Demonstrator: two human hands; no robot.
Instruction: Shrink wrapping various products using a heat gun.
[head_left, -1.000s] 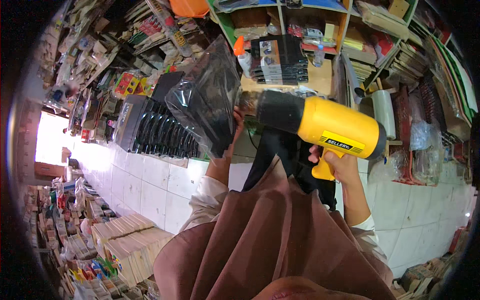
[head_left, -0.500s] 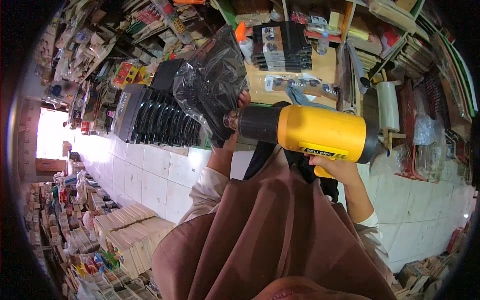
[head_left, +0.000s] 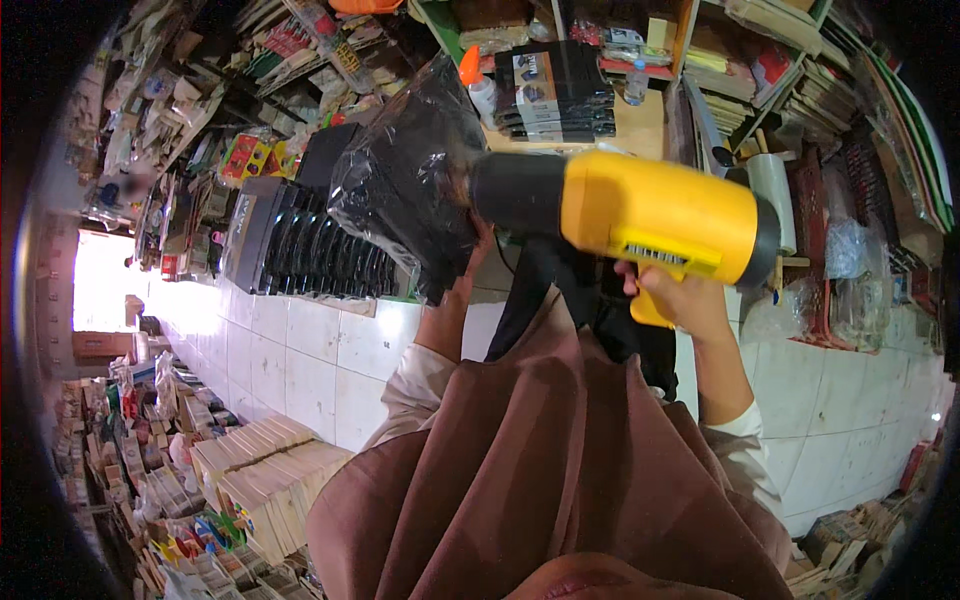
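Note:
My right hand (head_left: 685,295) grips the handle of a yellow and black heat gun (head_left: 660,205), its nozzle pointing left. The nozzle end meets or nearly meets a flat black item in clear plastic film (head_left: 400,175), tilted in front of me. My left hand (head_left: 480,245) holds that wrapped item from its lower right side; most of the fingers are hidden behind the item and the nozzle. The film looks wrinkled and shiny.
A row of black wrapped packs (head_left: 320,240) stands at the left. On the wooden table (head_left: 645,125) are a stack of black packs (head_left: 555,90), a white bottle with an orange cap (head_left: 480,90) and a small clear bottle (head_left: 636,82). Stacked paper bundles (head_left: 275,480) sit lower left.
The heat gun has swung up, its rear tilting lower to the right, and its nozzle has risen along the wrapped item. The item has shifted slightly left.

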